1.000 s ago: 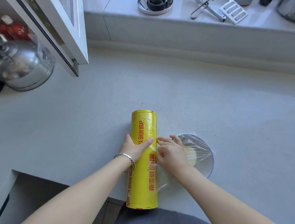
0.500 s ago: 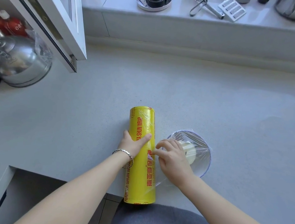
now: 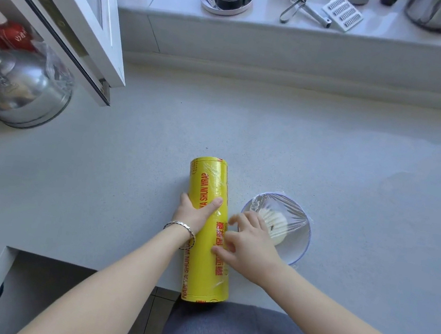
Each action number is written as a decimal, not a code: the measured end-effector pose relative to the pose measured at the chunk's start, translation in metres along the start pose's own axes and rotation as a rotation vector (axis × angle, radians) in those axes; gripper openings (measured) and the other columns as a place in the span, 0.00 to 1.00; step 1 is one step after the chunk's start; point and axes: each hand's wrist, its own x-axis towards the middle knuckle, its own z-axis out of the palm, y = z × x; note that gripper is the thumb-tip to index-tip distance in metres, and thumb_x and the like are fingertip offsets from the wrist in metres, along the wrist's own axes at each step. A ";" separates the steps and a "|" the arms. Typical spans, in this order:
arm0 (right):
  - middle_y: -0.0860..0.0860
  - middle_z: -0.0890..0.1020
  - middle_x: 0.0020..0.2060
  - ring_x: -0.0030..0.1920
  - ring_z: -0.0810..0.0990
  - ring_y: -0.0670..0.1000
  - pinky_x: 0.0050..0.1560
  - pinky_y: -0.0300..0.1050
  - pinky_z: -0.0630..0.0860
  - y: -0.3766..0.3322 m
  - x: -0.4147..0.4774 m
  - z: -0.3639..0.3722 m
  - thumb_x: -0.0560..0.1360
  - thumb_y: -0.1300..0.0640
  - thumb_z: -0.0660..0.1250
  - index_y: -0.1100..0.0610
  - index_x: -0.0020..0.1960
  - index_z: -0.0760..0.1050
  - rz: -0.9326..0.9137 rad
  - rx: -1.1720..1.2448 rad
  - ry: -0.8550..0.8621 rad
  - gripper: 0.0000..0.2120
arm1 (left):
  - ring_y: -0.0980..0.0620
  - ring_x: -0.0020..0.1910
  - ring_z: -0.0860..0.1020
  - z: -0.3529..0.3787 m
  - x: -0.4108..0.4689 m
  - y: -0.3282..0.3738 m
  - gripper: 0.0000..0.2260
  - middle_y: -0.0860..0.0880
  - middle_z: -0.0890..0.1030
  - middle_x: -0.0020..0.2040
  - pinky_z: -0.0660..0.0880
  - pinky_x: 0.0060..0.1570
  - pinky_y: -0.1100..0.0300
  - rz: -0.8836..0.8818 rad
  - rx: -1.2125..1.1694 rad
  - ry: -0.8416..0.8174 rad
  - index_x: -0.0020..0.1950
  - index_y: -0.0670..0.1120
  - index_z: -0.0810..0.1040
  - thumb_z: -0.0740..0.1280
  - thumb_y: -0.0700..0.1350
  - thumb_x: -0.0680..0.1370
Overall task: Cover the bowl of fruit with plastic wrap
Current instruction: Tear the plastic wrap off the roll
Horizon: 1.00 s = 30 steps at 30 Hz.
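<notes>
We look down on two bare forearms reaching forward over a grey counter. The left hand grips a yellow roll of plastic wrap that lies pointing away from us: the thumb curls over the top and the fingers wrap its left side. A bracelet circles that wrist.

The right hand hovers just right of the left, in the gap between roll and bowl. Its fingers are spread and loosely bent and hold nothing we can make out; the fingertips are blurred. The thumb touches the roll's right side.

The bowl sits just right of the right hand, partly under its knuckles. Clear film is stretched over the rim, with pale fruit beneath it.

Compared with half a second ago, the right hand has slid left, off the bowl's near edge and toward the roll, so more of the covered bowl shows. The left hand keeps the same grip. Roll and bowl lie where they were.
</notes>
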 end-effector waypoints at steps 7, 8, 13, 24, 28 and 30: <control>0.52 0.86 0.39 0.48 0.83 0.53 0.62 0.54 0.69 -0.004 -0.002 0.020 0.64 0.53 0.60 0.53 0.21 0.74 0.006 0.089 0.212 0.14 | 0.42 0.58 0.76 0.004 -0.002 0.002 0.38 0.43 0.75 0.62 0.74 0.56 0.49 0.008 0.010 0.015 0.68 0.43 0.59 0.69 0.62 0.67; 0.52 0.86 0.39 0.48 0.83 0.53 0.62 0.53 0.66 -0.003 -0.002 0.023 0.64 0.54 0.60 0.54 0.21 0.74 0.016 0.113 0.231 0.13 | 0.42 0.58 0.76 0.004 -0.002 0.002 0.38 0.43 0.75 0.62 0.74 0.56 0.49 0.007 0.009 0.018 0.68 0.43 0.59 0.69 0.62 0.68; 0.50 0.87 0.41 0.46 0.84 0.51 0.57 0.62 0.75 0.012 0.004 0.021 0.58 0.61 0.70 0.56 0.21 0.74 -0.010 0.105 0.244 0.09 | 0.43 0.57 0.77 0.001 -0.002 0.001 0.36 0.44 0.75 0.62 0.74 0.55 0.49 0.000 -0.021 0.001 0.67 0.44 0.60 0.69 0.62 0.68; 0.50 0.86 0.45 0.56 0.81 0.55 0.66 0.54 0.66 0.014 -0.007 0.013 0.63 0.60 0.59 0.55 0.21 0.68 -0.161 0.078 0.301 0.12 | 0.42 0.55 0.78 -0.020 0.006 -0.002 0.38 0.44 0.78 0.59 0.75 0.58 0.43 -0.131 -0.385 0.099 0.62 0.48 0.68 0.71 0.64 0.57; 0.50 0.85 0.43 0.54 0.82 0.56 0.65 0.51 0.64 0.016 -0.005 0.009 0.62 0.59 0.59 0.55 0.20 0.68 -0.194 0.059 0.293 0.12 | 0.41 0.58 0.76 -0.048 0.017 0.002 0.33 0.43 0.76 0.61 0.72 0.61 0.44 -0.109 -0.333 0.238 0.61 0.46 0.67 0.72 0.62 0.63; 0.49 0.85 0.41 0.53 0.82 0.55 0.64 0.51 0.64 0.015 -0.006 0.010 0.63 0.58 0.60 0.55 0.22 0.70 -0.162 0.046 0.280 0.12 | 0.40 0.60 0.74 -0.058 0.022 0.005 0.32 0.42 0.74 0.63 0.71 0.61 0.47 -0.119 -0.284 0.294 0.64 0.44 0.65 0.70 0.60 0.68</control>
